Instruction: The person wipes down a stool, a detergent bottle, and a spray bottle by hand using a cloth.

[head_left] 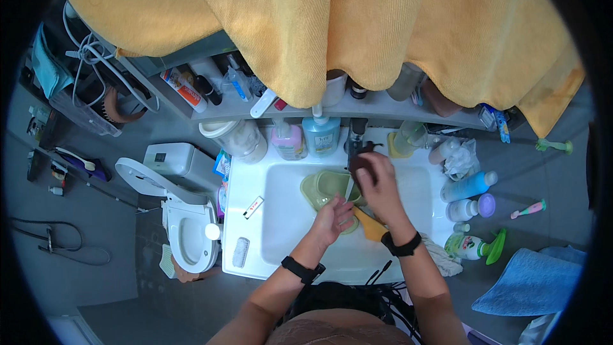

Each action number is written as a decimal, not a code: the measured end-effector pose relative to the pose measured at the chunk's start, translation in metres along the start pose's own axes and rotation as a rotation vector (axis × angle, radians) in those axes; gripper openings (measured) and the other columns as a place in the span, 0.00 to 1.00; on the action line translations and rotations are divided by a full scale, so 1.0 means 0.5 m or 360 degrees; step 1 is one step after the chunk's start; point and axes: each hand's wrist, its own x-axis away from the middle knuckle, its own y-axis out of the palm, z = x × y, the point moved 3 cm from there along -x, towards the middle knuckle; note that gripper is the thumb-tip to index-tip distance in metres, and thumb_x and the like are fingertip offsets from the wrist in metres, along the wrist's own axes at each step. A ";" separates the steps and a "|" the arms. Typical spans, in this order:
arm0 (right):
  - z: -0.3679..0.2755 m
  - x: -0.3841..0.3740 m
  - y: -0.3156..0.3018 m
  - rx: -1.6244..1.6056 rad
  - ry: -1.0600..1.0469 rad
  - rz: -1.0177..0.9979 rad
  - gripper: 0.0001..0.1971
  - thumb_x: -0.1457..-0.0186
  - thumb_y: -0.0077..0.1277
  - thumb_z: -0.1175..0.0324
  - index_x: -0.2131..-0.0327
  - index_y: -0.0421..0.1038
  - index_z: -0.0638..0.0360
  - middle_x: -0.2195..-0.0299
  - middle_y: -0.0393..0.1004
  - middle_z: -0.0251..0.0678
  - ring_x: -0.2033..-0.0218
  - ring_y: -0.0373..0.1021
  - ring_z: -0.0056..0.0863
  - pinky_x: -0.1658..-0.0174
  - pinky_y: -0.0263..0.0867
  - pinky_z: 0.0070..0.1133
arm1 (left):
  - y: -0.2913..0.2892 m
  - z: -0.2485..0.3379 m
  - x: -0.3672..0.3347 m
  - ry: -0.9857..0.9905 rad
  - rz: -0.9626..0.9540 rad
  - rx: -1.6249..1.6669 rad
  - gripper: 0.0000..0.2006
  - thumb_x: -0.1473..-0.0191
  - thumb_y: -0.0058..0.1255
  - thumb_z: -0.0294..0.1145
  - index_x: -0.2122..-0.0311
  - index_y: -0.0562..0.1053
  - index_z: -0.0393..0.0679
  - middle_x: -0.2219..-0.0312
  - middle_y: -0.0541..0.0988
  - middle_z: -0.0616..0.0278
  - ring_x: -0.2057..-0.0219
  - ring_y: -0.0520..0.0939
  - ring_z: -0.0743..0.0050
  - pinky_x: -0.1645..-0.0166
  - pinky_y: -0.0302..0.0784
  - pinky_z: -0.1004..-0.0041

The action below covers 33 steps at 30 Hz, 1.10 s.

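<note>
My left hand [333, 220] is palm up over the sink [281, 236], fingers apart, holding nothing. A thin white streak, like running water, comes down just above its fingertips. My right hand [378, 185] is closed around a dark brown rounded thing [363, 169] right in front of the black faucet [356, 135]; its kind is hard to make out. Below the hands, a pale green shoe-shaped item, like a rubber slipper [314, 190], lies in the sink. Between my wrists an orange-yellow cloth [370, 225] lies in the basin, partly hidden by my right arm.
Pink [288, 142] and blue pump bottles [321, 134] stand behind the sink. Several bottles, including a green spray bottle [469, 246], line its right side. A brush head [241, 252] lies on the left rim. A yellow towel [383, 19] hangs over the shelf. A toilet [191, 236] stands left.
</note>
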 end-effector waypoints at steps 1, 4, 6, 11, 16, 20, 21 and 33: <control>0.000 -0.002 0.021 0.0368 -0.0197 -0.0106 0.15 0.44 0.52 0.66 0.54 0.70 0.59 0.53 0.69 0.47 0.55 0.68 0.44 0.49 0.64 0.32 | 0.000 -0.008 0.004 -0.0009 0.0002 -0.0001 0.29 0.37 0.39 0.51 0.38 0.56 0.41 0.42 0.66 0.52 0.42 0.67 0.55 0.39 0.60 0.55; 0.059 -0.049 0.061 0.0196 -0.0112 -0.0153 0.14 0.46 0.54 0.66 0.57 0.73 0.61 0.54 0.70 0.49 0.54 0.68 0.49 0.49 0.65 0.36 | 0.002 -0.009 0.008 -0.0005 -0.0003 -0.0012 0.25 0.35 0.37 0.48 0.40 0.59 0.41 0.44 0.68 0.54 0.44 0.69 0.58 0.41 0.63 0.58; 0.081 -0.092 0.061 0.0163 0.0013 -0.0172 0.12 0.48 0.55 0.66 0.62 0.76 0.62 0.57 0.71 0.50 0.56 0.69 0.50 0.52 0.67 0.36 | -0.009 -0.017 0.021 -0.0008 0.0001 -0.0026 0.23 0.35 0.36 0.46 0.42 0.61 0.42 0.45 0.70 0.56 0.46 0.70 0.60 0.42 0.65 0.60; 0.105 -0.126 0.067 0.0312 0.0039 -0.0130 0.13 0.50 0.57 0.66 0.62 0.77 0.61 0.60 0.71 0.49 0.59 0.70 0.48 0.54 0.68 0.34 | -0.014 -0.018 0.032 0.0008 -0.0011 -0.0063 0.21 0.35 0.36 0.44 0.44 0.63 0.42 0.46 0.72 0.58 0.48 0.72 0.64 0.43 0.67 0.63; 0.026 -0.033 0.012 0.0064 -0.0104 -0.0346 0.11 0.51 0.57 0.70 0.62 0.77 0.61 0.61 0.71 0.48 0.59 0.70 0.46 0.54 0.68 0.31 | -0.044 -0.025 0.024 -0.0011 -0.0043 -0.0008 0.19 0.35 0.38 0.42 0.44 0.64 0.43 0.47 0.73 0.57 0.47 0.72 0.62 0.42 0.67 0.64; 0.055 -0.026 -0.050 0.0005 0.0021 -0.0199 0.12 0.49 0.57 0.71 0.61 0.76 0.64 0.61 0.71 0.47 0.58 0.70 0.43 0.52 0.67 0.29 | -0.046 -0.013 0.037 -0.0007 -0.0025 -0.0041 0.19 0.35 0.37 0.41 0.45 0.65 0.42 0.47 0.73 0.57 0.49 0.74 0.63 0.44 0.69 0.66; 0.073 -0.031 -0.057 0.0015 0.0057 -0.0076 0.12 0.48 0.56 0.71 0.60 0.75 0.64 0.61 0.71 0.47 0.58 0.70 0.43 0.52 0.66 0.29 | -0.048 -0.012 0.037 -0.0001 -0.0020 -0.0041 0.19 0.35 0.37 0.41 0.45 0.65 0.41 0.47 0.73 0.58 0.50 0.74 0.63 0.45 0.69 0.66; 0.169 -0.257 0.044 0.0076 0.0179 -0.0261 0.16 0.39 0.48 0.60 0.53 0.71 0.62 0.53 0.72 0.41 0.52 0.68 0.32 0.49 0.62 0.27 | -0.083 -0.059 0.025 -0.0121 -0.0020 -0.0141 0.20 0.36 0.36 0.38 0.42 0.63 0.41 0.47 0.73 0.57 0.49 0.74 0.62 0.44 0.69 0.65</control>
